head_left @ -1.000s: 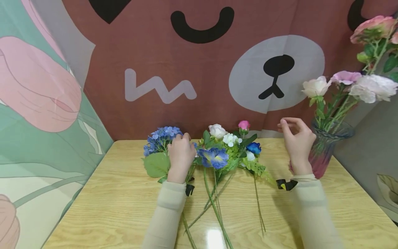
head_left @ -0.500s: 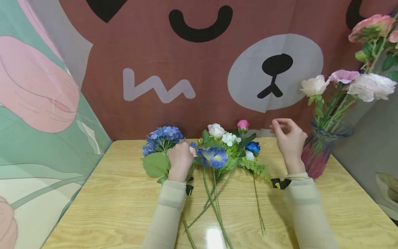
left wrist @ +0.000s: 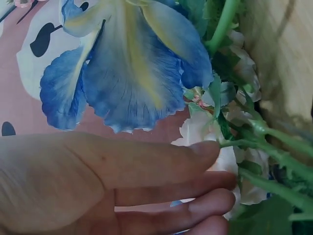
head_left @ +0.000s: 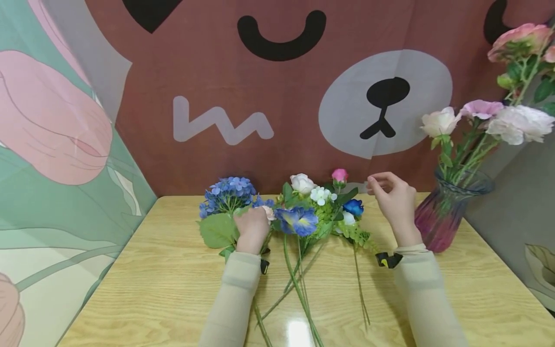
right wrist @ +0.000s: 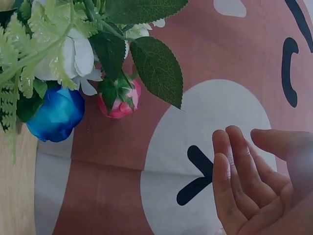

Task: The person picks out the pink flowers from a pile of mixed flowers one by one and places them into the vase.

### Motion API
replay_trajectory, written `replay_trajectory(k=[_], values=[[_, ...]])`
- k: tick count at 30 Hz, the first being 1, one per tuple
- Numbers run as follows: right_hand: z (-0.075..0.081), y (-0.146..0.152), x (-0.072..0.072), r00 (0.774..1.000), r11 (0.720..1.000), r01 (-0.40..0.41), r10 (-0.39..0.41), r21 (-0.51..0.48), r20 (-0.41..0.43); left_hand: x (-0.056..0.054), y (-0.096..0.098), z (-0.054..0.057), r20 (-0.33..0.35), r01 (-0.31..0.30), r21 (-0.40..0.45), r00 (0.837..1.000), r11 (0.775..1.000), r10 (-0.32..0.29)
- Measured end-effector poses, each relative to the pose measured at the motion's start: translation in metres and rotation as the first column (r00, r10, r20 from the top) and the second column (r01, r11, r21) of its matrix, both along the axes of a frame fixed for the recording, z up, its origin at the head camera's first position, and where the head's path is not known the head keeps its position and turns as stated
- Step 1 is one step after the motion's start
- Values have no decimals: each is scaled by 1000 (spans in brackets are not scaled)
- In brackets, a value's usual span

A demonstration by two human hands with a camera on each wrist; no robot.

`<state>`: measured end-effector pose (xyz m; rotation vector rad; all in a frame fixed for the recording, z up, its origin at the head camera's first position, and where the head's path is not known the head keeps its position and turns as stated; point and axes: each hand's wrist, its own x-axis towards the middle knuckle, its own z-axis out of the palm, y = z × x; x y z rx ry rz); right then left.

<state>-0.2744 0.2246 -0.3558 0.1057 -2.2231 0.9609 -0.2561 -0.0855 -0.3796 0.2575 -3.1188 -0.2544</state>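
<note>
My left hand (head_left: 252,229) is among the flowers at the left of the bunch, between a blue hydrangea (head_left: 231,190) and a blue iris (head_left: 299,220). In the left wrist view its thumb and fingers reach toward green stems (left wrist: 274,152) beside a pale pink flower (left wrist: 200,127); thumb and fingers stand a little apart. The thumb tip meets a thin stem end, or lies just in front of it. My right hand (head_left: 395,205) hovers with loosely bent fingers, holding nothing, between the vase (head_left: 442,217) and a blue rose (right wrist: 57,115). A pink bud (right wrist: 120,100) is near that rose.
White flowers (head_left: 302,183) and green fern (head_left: 360,236) lie in the row, long stems (head_left: 299,289) pointing toward the front of the wooden table (head_left: 173,289). The glass vase at right holds several tall flowers. A printed cloth (head_left: 208,164) hangs close behind.
My right hand has moved left, away from the vase, toward the lying flowers. My left hand has lowered slightly, uncovering more of the hydrangea and the pale pink flower.
</note>
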Motion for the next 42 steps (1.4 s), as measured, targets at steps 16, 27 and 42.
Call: replay_trajectory(k=[16,27,42], values=[[1,-1,2,1000,1000,-13,13,2,13,-5,-3,-13,113,0,-2,994,1000,0],[0,-3,1,999,999,-38,38,24,20,-11,-10,-13,5,-47,62,999,997,46],[-4,-4,0,999,998,-43,42,40,31,-4,-12,2,-180,-37,133,982,990,61]])
